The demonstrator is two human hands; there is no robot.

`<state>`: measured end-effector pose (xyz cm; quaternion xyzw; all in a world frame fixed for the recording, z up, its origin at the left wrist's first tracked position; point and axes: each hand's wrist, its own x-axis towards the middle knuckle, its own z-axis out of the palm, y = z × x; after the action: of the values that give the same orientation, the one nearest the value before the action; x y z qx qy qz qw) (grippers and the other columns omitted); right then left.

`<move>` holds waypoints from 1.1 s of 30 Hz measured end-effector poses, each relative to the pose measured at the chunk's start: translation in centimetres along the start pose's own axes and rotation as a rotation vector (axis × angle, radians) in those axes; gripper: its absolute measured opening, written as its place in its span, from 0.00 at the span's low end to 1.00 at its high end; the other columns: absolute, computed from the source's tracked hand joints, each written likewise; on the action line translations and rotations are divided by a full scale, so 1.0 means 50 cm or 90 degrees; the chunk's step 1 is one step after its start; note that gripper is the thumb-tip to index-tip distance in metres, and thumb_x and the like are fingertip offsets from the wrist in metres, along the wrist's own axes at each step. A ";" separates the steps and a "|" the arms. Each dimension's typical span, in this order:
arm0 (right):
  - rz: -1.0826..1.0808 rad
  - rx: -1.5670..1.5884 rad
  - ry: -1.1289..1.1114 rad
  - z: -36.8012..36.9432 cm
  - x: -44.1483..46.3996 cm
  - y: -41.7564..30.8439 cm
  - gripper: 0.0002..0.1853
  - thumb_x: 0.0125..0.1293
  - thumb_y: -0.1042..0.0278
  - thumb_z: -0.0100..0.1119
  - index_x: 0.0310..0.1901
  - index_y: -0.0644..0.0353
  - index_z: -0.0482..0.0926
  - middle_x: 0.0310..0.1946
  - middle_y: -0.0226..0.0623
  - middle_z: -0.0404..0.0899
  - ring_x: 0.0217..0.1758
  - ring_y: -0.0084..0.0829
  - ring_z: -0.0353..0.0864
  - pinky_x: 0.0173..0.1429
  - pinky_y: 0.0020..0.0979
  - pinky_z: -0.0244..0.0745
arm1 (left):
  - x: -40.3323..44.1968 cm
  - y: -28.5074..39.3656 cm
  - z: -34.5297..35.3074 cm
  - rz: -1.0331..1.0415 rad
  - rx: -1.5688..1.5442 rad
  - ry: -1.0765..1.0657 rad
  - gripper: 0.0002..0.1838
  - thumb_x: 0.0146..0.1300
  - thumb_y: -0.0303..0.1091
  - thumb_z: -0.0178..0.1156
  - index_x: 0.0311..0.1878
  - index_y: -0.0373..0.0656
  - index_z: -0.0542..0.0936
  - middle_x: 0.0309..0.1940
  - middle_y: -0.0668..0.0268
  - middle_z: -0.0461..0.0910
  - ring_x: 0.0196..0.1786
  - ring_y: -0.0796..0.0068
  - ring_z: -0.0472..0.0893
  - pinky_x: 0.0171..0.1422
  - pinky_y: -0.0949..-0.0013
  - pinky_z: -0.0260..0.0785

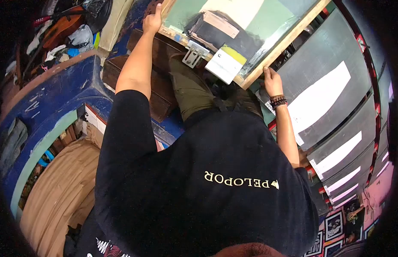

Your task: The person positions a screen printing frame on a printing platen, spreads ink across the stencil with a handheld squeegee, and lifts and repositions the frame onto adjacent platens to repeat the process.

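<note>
A wooden-edged screen printing frame (274, 57) with green mesh is at the top of the head view, its far part cut off. Dark ink smears surround a pale rectangle on the mesh. My left hand (152, 20) grips the frame's left side, thumb on top. At its right side, near the close corner, my right hand (273, 81) is closed at the wooden edge, its fingers partly hidden beneath. A slotted metal bracket (193, 55) and a white block (225, 66) sit at the frame's near edge, between my hands.
Grey panels (323, 55) bearing white sheets run in a row along the right. A blue curved ledge (74, 81) lies at left, with brown sheet material (64, 188) below it. Behind are a guitar (64, 32) and plastic bags (82, 36).
</note>
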<state>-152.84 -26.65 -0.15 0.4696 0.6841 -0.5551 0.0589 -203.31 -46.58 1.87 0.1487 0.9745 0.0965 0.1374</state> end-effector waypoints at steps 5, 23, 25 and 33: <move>-0.049 -0.008 -0.003 -0.001 0.024 0.036 0.29 0.81 0.47 0.52 0.56 0.71 0.82 0.35 0.43 0.85 0.36 0.27 0.85 0.36 0.32 0.82 | -0.001 -0.003 0.003 0.000 -0.005 0.010 0.59 0.68 0.83 0.31 0.53 0.29 0.86 0.56 0.31 0.81 0.65 0.34 0.78 0.72 0.45 0.65; -0.340 -0.322 0.214 0.074 -0.146 -0.266 0.29 0.62 0.39 0.71 0.48 0.59 0.79 0.43 0.44 0.82 0.47 0.49 0.85 0.47 0.46 0.81 | 0.006 -0.011 0.008 0.028 -0.031 -0.014 0.55 0.68 0.83 0.35 0.45 0.33 0.89 0.49 0.35 0.85 0.59 0.33 0.81 0.65 0.41 0.70; -0.402 -0.332 0.138 0.126 -0.155 -0.288 0.35 0.59 0.37 0.72 0.56 0.59 0.78 0.48 0.47 0.79 0.49 0.50 0.83 0.50 0.46 0.81 | 0.004 -0.005 0.008 0.013 -0.037 -0.002 0.55 0.68 0.82 0.35 0.47 0.33 0.89 0.50 0.35 0.84 0.59 0.33 0.81 0.66 0.42 0.70; -0.394 -0.572 0.028 0.157 -0.126 -0.292 0.34 0.55 0.54 0.75 0.62 0.58 0.74 0.47 0.43 0.79 0.49 0.45 0.83 0.51 0.43 0.82 | -0.003 -0.010 0.006 0.003 -0.062 -0.004 0.56 0.65 0.84 0.39 0.51 0.33 0.88 0.53 0.35 0.83 0.62 0.35 0.81 0.68 0.44 0.70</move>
<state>-163.15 -35.87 10.97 0.1865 0.9613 -0.1892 0.0732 -203.19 -47.03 1.50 0.1448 0.9678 0.1435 0.1474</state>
